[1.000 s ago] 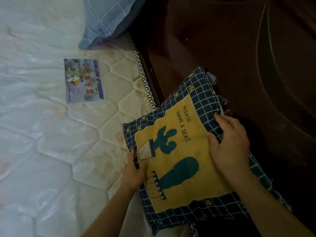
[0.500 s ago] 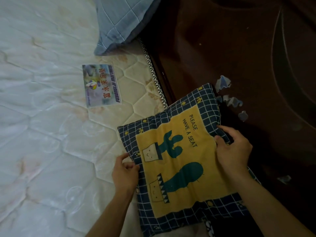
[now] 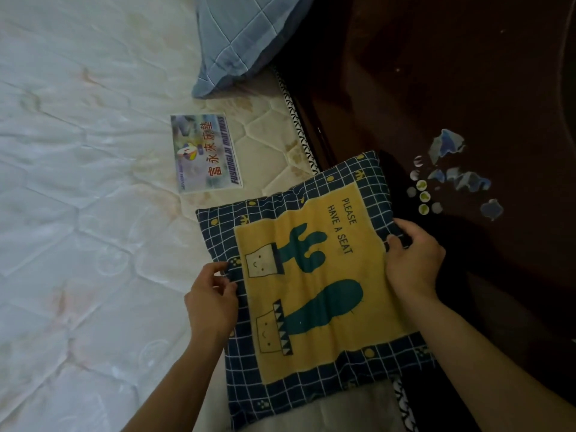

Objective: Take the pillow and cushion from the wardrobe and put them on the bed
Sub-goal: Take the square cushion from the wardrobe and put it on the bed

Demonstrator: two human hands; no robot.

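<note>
The left hand [image 3: 212,299] pinches the left border of the cactus cushion [image 3: 311,291], and the right hand [image 3: 414,263] curls over its right edge. It lies on the bed [image 3: 93,229] by the headboard [image 3: 436,88], with the blue pillow [image 3: 243,35] already down further along. Seemingly only letting go remains.

Lower centre, the left hand [image 3: 212,302] and right hand [image 3: 414,263] gripped the cactus cushion [image 3: 311,291] by its side edges on the bed [image 3: 93,213]; blue pillow [image 3: 243,35] lay top centre.
</note>
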